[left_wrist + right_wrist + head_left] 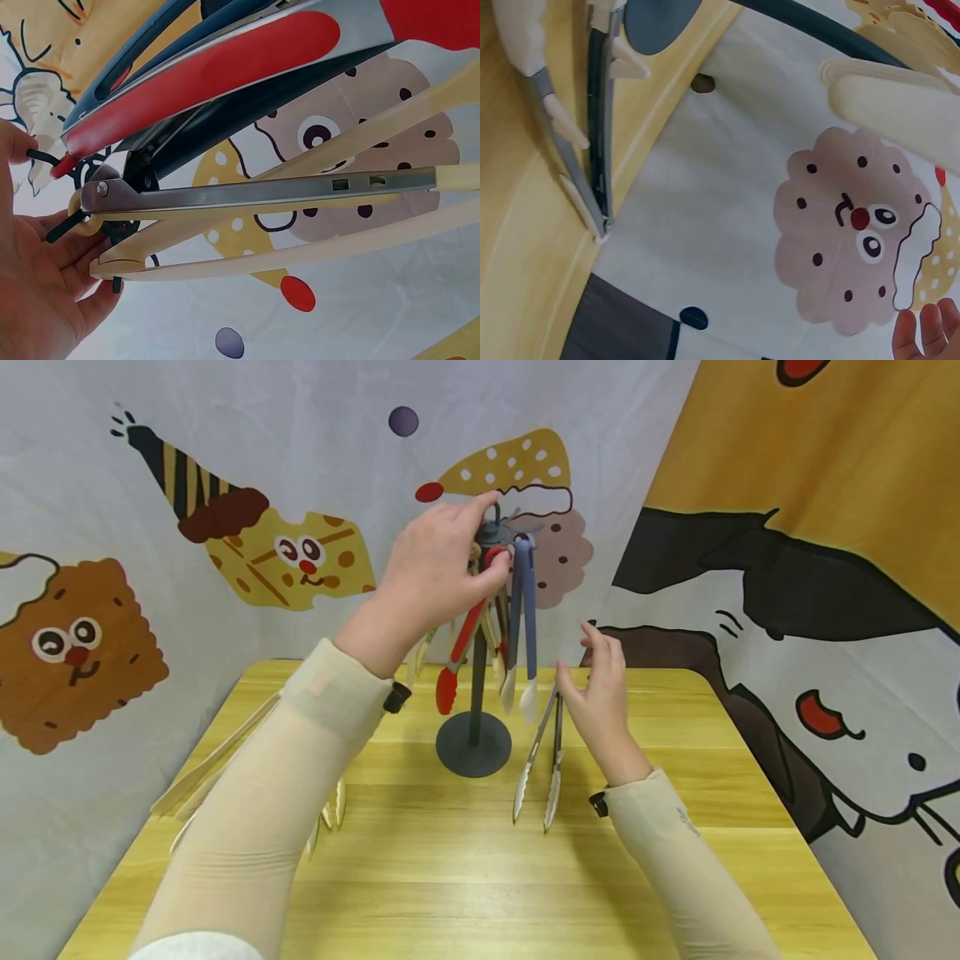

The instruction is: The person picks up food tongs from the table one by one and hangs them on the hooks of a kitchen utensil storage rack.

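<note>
My left hand (438, 552) grips the top of a dark hanging rack (477, 693), its thumb on one side of the hooks and its fingers on the other. Several tongs hang from it: red-tipped tongs (459, 660), blue-handled tongs with pale tips (529, 610), and beige tongs with a metal arm (270, 196). Right of the rack's base, metal tongs (553, 768) lie spread on the table. My right hand (600, 702) hovers by their joined end, fingers apart and relaxed. In the right wrist view its fingertips (930, 334) hold nothing.
Beige tongs (217, 756) lie at the table's left side, partly hidden by my left forearm. More pale tips (339, 802) show past that sleeve. Behind the wooden table (450, 877) hangs a cloth backdrop (300, 410) with cartoon food and an animal.
</note>
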Demonstrator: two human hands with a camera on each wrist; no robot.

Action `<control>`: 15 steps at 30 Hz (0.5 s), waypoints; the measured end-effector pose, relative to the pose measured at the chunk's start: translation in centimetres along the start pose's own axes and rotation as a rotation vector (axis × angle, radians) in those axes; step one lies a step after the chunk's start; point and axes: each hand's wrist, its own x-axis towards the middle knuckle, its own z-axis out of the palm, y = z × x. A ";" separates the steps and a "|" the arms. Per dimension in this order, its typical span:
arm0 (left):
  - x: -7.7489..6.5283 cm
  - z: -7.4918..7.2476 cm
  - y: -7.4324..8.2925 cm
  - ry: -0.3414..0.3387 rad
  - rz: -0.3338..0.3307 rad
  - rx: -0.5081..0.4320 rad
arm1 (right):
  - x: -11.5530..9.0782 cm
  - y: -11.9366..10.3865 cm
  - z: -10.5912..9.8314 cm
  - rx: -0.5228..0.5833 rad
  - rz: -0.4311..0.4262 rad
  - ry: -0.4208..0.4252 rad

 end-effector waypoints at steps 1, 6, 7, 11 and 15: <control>0.0 0.0 0.0 -0.006 0.000 -0.004 | -0.1 0.2 -0.1 -0.001 0.013 -0.005; 0.1 -0.2 -0.2 -0.038 0.007 -0.029 | -0.5 1.1 -0.3 -0.013 0.070 -0.035; 0.1 -0.2 -0.3 -0.041 0.011 -0.029 | -0.6 1.3 -0.3 -0.014 0.078 -0.041; 0.0 -0.4 -0.5 -0.053 0.028 -0.016 | -1.0 1.9 -0.3 -0.040 0.107 -0.064; 0.0 -0.5 -0.6 -0.084 0.029 -0.033 | -1.2 2.3 -0.4 -0.067 0.125 -0.084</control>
